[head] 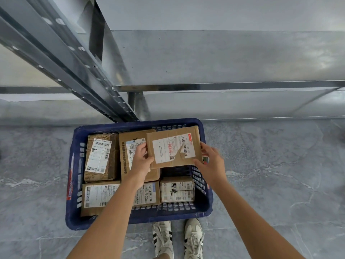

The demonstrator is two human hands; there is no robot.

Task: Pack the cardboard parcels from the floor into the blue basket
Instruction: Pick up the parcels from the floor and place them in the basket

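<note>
A blue basket (74, 184) stands on the grey floor and holds several labelled cardboard parcels. Above its far right corner I hold a flat cardboard parcel (173, 146) with a white label on top. My left hand (141, 157) grips its left edge and my right hand (211, 161) grips its right edge. Below it lie a tall parcel (128, 143) in the middle, a dark one (100, 156) at the far left, and three more along the near side, among them a small parcel (177, 189) at the right.
Grey metal shelving (224, 85) rises right behind the basket, with an upright post (104, 90) slanting down to the basket's far edge. My two white sneakers (177, 238) stand just in front of the basket. Bare grey tile floor (280, 174) spreads to both sides.
</note>
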